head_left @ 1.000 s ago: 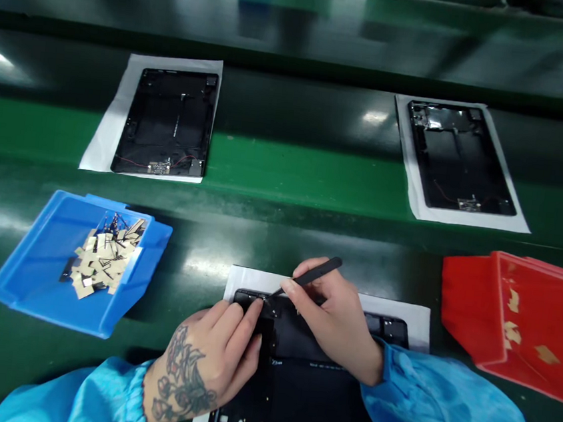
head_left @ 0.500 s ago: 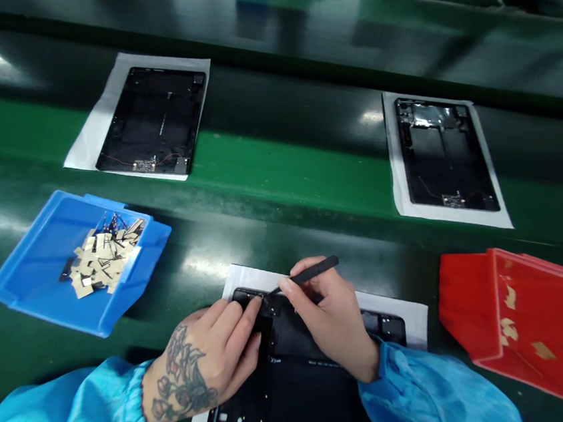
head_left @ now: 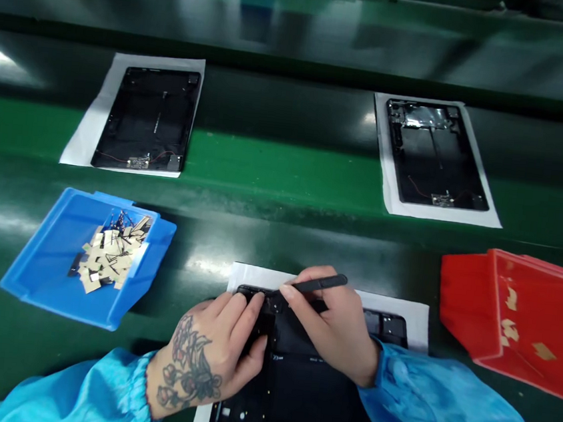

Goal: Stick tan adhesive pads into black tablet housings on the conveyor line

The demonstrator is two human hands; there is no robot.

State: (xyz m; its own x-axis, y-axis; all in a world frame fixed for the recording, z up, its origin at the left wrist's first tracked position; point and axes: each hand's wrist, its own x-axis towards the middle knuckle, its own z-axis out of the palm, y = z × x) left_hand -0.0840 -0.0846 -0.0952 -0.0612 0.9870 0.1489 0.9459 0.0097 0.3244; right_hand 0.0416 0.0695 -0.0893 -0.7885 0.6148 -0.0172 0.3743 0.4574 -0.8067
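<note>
Black tweezers (head_left: 321, 283) are pinched between the thumb and fingers of my right hand (head_left: 333, 320). They tilt, with their tips down at the upper left corner of a black tablet housing (head_left: 312, 402). My left hand (head_left: 220, 345) rests over that housing's left edge. Its index fingertip presses at the same corner near the tips, and the thumb stands apart from it. What lies under the fingertip is too small to make out. Beneath the housing is a white sheet (head_left: 418, 319). My forearms and right hand hide parts of the housing.
A blue bin (head_left: 49, 260) at left holds cream-coloured pieces and thin dark parts. Scraps lie in a red bin (head_left: 464, 291) at right. Farther back, two more tablet housings, the left one (head_left: 143, 116) and the right one (head_left: 432, 160), lie on white sheets on the green surface.
The tweezers have tipped lower, closer to level, and my right hand has shifted slightly. My left thumb has moved a little to the right. The view has shifted slightly.
</note>
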